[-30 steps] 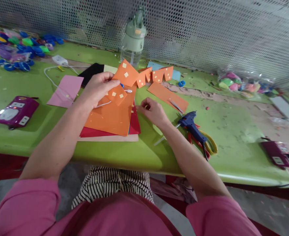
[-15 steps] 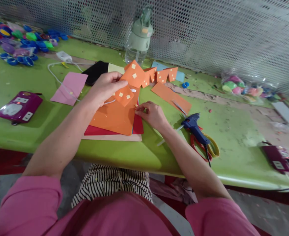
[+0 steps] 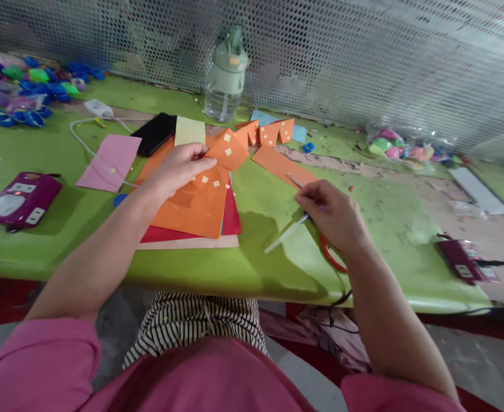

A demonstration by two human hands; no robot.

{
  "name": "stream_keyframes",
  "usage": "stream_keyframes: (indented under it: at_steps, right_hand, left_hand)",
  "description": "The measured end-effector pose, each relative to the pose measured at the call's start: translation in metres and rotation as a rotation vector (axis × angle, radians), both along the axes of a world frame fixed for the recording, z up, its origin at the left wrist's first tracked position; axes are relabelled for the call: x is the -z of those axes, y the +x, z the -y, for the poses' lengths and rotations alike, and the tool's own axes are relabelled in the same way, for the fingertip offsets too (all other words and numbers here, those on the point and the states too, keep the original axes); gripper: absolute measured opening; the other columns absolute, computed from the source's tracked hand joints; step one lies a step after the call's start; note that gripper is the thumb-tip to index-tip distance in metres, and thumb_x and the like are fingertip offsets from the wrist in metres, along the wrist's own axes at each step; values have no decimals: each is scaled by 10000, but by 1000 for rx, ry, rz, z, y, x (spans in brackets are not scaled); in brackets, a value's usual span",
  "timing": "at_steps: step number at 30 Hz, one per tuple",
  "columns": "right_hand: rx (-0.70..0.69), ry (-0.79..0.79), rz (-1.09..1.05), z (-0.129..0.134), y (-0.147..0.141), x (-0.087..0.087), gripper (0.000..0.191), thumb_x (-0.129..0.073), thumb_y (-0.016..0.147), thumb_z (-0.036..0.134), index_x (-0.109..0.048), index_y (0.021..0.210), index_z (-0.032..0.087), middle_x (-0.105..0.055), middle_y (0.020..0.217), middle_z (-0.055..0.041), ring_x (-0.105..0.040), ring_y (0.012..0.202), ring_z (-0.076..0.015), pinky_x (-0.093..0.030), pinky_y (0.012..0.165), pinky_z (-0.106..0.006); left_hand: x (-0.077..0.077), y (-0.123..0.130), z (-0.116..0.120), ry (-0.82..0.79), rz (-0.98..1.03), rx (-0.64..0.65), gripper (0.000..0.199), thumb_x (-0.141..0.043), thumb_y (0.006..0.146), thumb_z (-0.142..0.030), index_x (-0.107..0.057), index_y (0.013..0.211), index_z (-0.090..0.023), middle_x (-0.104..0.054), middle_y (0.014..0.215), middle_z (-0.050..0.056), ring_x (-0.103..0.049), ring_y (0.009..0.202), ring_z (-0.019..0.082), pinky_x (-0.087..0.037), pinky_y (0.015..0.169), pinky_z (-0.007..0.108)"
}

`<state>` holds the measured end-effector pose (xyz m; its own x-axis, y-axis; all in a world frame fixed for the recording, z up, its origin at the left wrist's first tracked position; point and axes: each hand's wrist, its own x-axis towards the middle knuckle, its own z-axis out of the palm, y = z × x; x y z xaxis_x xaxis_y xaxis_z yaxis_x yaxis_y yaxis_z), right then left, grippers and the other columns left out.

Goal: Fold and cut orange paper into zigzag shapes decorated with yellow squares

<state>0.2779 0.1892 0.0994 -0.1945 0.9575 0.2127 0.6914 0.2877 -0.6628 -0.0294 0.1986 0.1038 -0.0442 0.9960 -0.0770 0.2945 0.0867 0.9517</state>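
Observation:
My left hand [image 3: 185,166] pinches a folded orange paper piece [image 3: 230,150] dotted with small pale yellow squares, over a stack of orange paper sheets [image 3: 191,214]. Farther right, my right hand [image 3: 333,212] is closed, thumb and fingers together. It covers most of a dark blue glue gun; whether it holds the gun is hidden. A whitish glue stick [image 3: 284,236] lies in front of its nozzle. The red handle of scissors [image 3: 331,254] shows below the hand. A pointed metal blade [image 3: 293,181] rests on an orange paper strip [image 3: 280,164] by the fingertips.
Behind the stack stand zigzag-folded dotted papers [image 3: 273,133] and a green-topped bottle [image 3: 227,77]. Black phone [image 3: 157,134], pink paper [image 3: 110,162] and purple power strip [image 3: 20,200] lie left. Colourful pieces [image 3: 28,88] sit far left, bagged ones [image 3: 400,144] at the right. Mesh [image 3: 329,63] backs the table.
My right hand has moved right from the paper stack to over the glue gun. My left hand keeps hold of the folded orange paper. The view has shifted slightly.

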Motion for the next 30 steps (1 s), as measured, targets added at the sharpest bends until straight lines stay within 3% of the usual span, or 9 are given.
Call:
stream_keyframes:
  at_steps: [3,8,13,17,19,21,26,28,30]
  right_hand:
    - [-38,-94,62,18,24,8,154,-698,817,410,-682,810,257,-693,734,-17,-595,646,-179,-464,636,-323]
    - [-131,-141,118,35,24,24,209,-623,860,416,-747,858,249,-747,820,-31,-635,709,-181,-474,648,-309]
    - [42,-46,203,34,42,26,272,-615,853,436,-737,964,220,-737,948,-87,-652,814,-234,-500,749,-372]
    - [161,-3,573,34,65,31,598,-627,823,465,-588,1337,161,-667,1253,-202,-599,1129,-385,-442,968,-550]
    - [210,-61,672,32,73,35,717,-619,818,515,-513,1417,136,-660,1265,-225,-588,1151,-422,-435,967,-588]
    - [257,-101,697,27,79,37,704,-617,811,550,-554,1373,133,-682,1217,-221,-604,1124,-424,-454,943,-579]
    - [309,-79,496,17,80,18,421,-631,809,506,-699,1068,180,-738,996,-160,-674,934,-348,-516,813,-480]
    - [309,-96,214,21,70,6,406,-646,798,546,-697,1032,218,-745,935,-116,-684,830,-294,-528,703,-415]
    - [216,-171,-154,30,51,-3,407,-629,816,591,-699,1015,243,-752,950,-86,-690,788,-242,-537,645,-357]
  left_hand:
    - [4,2,0,-5,22,10,95,-692,772,-341,-655,742,-259,-597,688,-21,-492,707,149,-363,610,276]
    - [14,3,-3,-23,80,-9,93,-730,725,-359,-682,746,-282,-649,707,-38,-478,710,151,-345,616,283]
    - [19,1,-4,-21,84,-1,126,-742,707,-401,-698,765,-298,-667,724,-40,-484,718,164,-320,618,296]
    - [23,-2,-6,-5,61,18,114,-719,740,-414,-701,781,-309,-655,712,-44,-475,696,157,-314,616,300]
    - [25,-2,-6,9,35,44,132,-713,756,-421,-698,794,-295,-644,707,-35,-481,677,154,-312,604,299]
    - [27,-2,-6,23,36,76,168,-716,753,-422,-692,812,-266,-646,727,-20,-509,668,156,-333,600,297]
    - [27,5,-5,57,54,147,125,-705,749,-352,-683,783,-234,-595,681,-24,-498,609,134,-355,602,277]
    - [25,7,-5,52,54,150,76,-700,750,-305,-675,752,-233,-559,646,-38,-461,581,120,-342,593,269]
    - [24,8,-5,50,48,145,61,-703,757,-286,-677,748,-232,-554,644,-41,-462,586,116,-344,592,262]
